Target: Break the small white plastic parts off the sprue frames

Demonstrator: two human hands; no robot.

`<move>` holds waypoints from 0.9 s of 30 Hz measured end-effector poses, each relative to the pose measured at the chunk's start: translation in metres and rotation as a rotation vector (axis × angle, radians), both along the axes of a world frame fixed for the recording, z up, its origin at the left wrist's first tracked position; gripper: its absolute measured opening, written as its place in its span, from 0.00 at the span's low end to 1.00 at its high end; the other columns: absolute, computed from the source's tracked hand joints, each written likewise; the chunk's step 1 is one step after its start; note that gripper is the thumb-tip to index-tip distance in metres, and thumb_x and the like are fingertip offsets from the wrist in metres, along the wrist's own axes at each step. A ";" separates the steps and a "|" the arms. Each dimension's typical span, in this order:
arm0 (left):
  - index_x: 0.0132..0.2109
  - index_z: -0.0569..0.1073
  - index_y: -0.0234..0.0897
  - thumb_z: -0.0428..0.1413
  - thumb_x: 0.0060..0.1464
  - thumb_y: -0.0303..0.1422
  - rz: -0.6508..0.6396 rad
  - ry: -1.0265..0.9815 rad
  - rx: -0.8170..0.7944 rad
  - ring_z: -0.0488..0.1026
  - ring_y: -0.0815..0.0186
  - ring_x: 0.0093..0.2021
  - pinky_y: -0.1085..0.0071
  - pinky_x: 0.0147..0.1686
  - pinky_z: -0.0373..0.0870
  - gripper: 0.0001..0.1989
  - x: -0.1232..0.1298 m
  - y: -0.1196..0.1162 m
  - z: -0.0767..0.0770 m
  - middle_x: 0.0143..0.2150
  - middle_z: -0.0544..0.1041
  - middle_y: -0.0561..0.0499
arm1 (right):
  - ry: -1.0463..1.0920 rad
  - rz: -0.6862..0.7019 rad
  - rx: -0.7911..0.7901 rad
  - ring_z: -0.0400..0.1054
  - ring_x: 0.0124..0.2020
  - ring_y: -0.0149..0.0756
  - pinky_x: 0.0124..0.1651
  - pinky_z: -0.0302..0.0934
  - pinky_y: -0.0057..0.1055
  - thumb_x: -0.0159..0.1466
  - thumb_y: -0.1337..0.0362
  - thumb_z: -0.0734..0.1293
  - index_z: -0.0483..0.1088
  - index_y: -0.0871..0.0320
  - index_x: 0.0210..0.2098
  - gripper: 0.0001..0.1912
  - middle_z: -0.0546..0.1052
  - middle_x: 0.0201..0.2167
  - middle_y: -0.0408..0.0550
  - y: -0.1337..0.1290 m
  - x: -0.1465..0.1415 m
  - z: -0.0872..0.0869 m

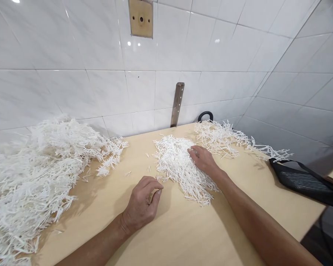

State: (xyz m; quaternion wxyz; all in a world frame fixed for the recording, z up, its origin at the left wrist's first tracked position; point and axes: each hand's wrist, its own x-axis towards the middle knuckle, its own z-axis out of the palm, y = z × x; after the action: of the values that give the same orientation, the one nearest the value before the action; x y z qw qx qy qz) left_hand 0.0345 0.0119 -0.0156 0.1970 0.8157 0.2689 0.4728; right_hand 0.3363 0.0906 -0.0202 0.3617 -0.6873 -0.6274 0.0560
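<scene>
My left hand (144,201) hovers over the table in front of the middle pile. Its fingers are curled, with thumb and index tips pinched close together; anything between them is too small to make out. My right hand (203,159) rests at the right edge of a pile of thin white plastic-looking sticks (177,162). Its fingers bend down to the pile, thumb near the index finger, and what they grip cannot be made out. A large heap of white clustered strands (44,166) covers the left side. Branched white strips (219,136) lie loosely at the back right.
The tan tabletop (188,236) meets a white tiled wall (105,88). A slotted metal strip (177,104) stands against the wall, and a black loop handle (205,116) shows behind the table edge. At right is a black mesh object (299,179). A few loose sticks (128,173) lie between the piles.
</scene>
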 end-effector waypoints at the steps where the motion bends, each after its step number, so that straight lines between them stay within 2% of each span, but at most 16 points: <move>1: 0.41 0.73 0.38 0.53 0.56 0.21 -0.001 0.003 -0.005 0.73 0.62 0.40 0.65 0.39 0.74 0.09 0.000 0.000 0.000 0.36 0.76 0.46 | -0.015 0.015 -0.011 0.67 0.56 0.51 0.60 0.57 0.46 0.67 0.55 0.60 0.74 0.61 0.47 0.19 0.77 0.50 0.60 0.000 -0.002 -0.001; 5: 0.41 0.73 0.38 0.53 0.57 0.21 -0.002 0.017 -0.010 0.73 0.62 0.40 0.65 0.38 0.74 0.09 -0.001 0.000 0.000 0.36 0.76 0.45 | -0.062 0.090 -0.025 0.69 0.54 0.48 0.57 0.60 0.42 0.69 0.56 0.58 0.73 0.61 0.49 0.20 0.76 0.51 0.59 -0.009 -0.019 -0.001; 9: 0.41 0.73 0.38 0.52 0.57 0.22 0.000 0.023 0.017 0.74 0.62 0.39 0.65 0.37 0.74 0.09 0.000 0.000 0.005 0.35 0.76 0.46 | -0.045 0.181 -0.031 0.70 0.54 0.44 0.54 0.64 0.39 0.70 0.52 0.57 0.71 0.59 0.54 0.23 0.75 0.54 0.56 -0.020 -0.036 0.002; 11: 0.41 0.74 0.38 0.52 0.57 0.21 -0.002 0.023 0.033 0.74 0.62 0.38 0.65 0.37 0.74 0.10 0.001 0.000 0.007 0.35 0.76 0.46 | -0.045 0.141 -0.028 0.70 0.54 0.43 0.53 0.65 0.39 0.71 0.52 0.54 0.69 0.58 0.56 0.24 0.75 0.55 0.56 -0.021 -0.033 0.005; 13: 0.41 0.74 0.38 0.52 0.57 0.21 -0.001 0.023 0.039 0.74 0.62 0.38 0.66 0.36 0.74 0.10 0.001 0.000 0.006 0.34 0.76 0.46 | -0.095 0.012 -0.021 0.69 0.54 0.44 0.54 0.64 0.40 0.72 0.53 0.51 0.68 0.58 0.56 0.24 0.75 0.54 0.57 -0.018 -0.022 0.008; 15: 0.42 0.74 0.38 0.52 0.57 0.21 -0.001 0.024 0.042 0.73 0.62 0.37 0.66 0.36 0.74 0.10 0.001 0.000 0.006 0.34 0.76 0.46 | -0.140 -0.048 -0.023 0.66 0.56 0.48 0.57 0.60 0.44 0.72 0.55 0.51 0.67 0.62 0.55 0.23 0.73 0.54 0.62 -0.012 -0.008 0.008; 19: 0.42 0.74 0.38 0.52 0.57 0.22 0.001 0.026 0.048 0.74 0.62 0.37 0.66 0.36 0.74 0.10 0.001 0.000 0.006 0.34 0.76 0.46 | -0.220 -0.011 -0.071 0.64 0.54 0.49 0.56 0.58 0.41 0.70 0.57 0.56 0.69 0.61 0.46 0.17 0.73 0.49 0.62 -0.002 0.012 0.002; 23: 0.41 0.74 0.38 0.52 0.57 0.22 0.007 0.025 0.046 0.74 0.63 0.37 0.67 0.35 0.74 0.09 0.001 0.000 0.008 0.33 0.77 0.46 | -0.261 -0.051 -0.112 0.63 0.51 0.52 0.54 0.56 0.46 0.69 0.58 0.57 0.69 0.62 0.40 0.14 0.72 0.44 0.64 0.000 0.012 -0.004; 27: 0.41 0.74 0.37 0.53 0.57 0.22 -0.001 0.032 0.027 0.74 0.63 0.37 0.67 0.36 0.74 0.09 0.001 0.000 0.007 0.34 0.77 0.46 | -0.264 0.025 -0.140 0.67 0.42 0.45 0.47 0.59 0.39 0.71 0.57 0.53 0.69 0.59 0.37 0.18 0.74 0.38 0.57 -0.007 0.005 0.001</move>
State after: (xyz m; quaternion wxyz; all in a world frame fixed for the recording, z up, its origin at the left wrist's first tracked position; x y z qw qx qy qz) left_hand 0.0356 0.0122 -0.0088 0.1819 0.8260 0.2650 0.4630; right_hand 0.3413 0.0839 -0.0196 0.2267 -0.7044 -0.6725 0.0130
